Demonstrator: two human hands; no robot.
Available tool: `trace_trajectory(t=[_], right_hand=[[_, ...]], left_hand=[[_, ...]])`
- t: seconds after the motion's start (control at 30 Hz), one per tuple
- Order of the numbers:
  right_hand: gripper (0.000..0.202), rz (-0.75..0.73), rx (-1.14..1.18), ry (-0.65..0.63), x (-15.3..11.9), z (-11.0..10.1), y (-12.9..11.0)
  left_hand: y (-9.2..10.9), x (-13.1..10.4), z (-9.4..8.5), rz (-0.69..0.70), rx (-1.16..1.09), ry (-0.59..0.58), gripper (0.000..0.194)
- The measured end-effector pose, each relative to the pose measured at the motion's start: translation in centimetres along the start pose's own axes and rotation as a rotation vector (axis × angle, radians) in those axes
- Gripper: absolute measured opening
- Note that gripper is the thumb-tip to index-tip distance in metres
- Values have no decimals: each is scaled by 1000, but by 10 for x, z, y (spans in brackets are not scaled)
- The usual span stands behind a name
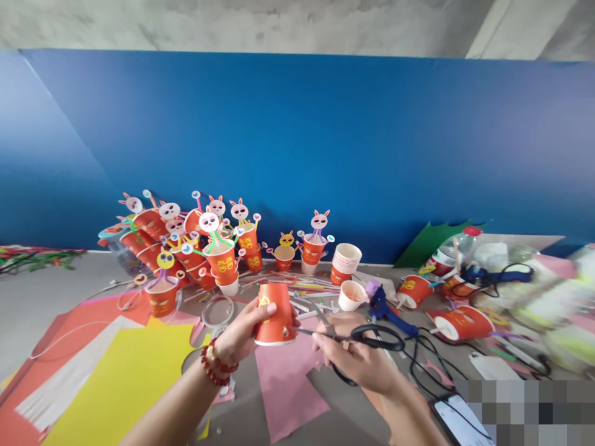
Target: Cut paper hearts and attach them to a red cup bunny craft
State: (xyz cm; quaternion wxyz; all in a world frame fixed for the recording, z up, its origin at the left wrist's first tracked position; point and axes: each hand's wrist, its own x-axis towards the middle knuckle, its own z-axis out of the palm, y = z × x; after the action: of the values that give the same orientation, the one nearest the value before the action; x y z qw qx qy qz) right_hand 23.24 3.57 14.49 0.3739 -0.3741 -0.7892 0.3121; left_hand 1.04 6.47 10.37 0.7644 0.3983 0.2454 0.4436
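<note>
My left hand (pixel 242 328) is closed around a red paper cup (pixel 275 303) with yellow print, held upside down over the table. Black-handled scissors (pixel 377 337) are in my right hand (pixel 356 356), blades spread apart. One blade tip touches or lies very near a small pale spot low on the cup's side, by the rim; whether it goes through the wall I cannot tell. Beneath the hands lies a piece of pink paper (pixel 288 390).
Decorated cups with animal faces (pixel 218 254) crowd the back left. A cup stack (pixel 344 263), a white cup (pixel 352 295) and a blue glue gun (pixel 390 313) stand to the right, with black cables and a phone (pixel 460 421). Yellow paper (pixel 121 378) covers the left front.
</note>
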Motion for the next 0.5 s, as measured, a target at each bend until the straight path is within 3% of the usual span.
trace_trajectory(t=[0.2, 0.5], right_hand=[[28, 1, -143, 54, 6, 15, -10], [26, -169, -513, 61, 8, 18, -13]], left_hand=[[0, -1, 6, 44, 42, 132, 43], [1, -3, 14, 69, 131, 159, 48]])
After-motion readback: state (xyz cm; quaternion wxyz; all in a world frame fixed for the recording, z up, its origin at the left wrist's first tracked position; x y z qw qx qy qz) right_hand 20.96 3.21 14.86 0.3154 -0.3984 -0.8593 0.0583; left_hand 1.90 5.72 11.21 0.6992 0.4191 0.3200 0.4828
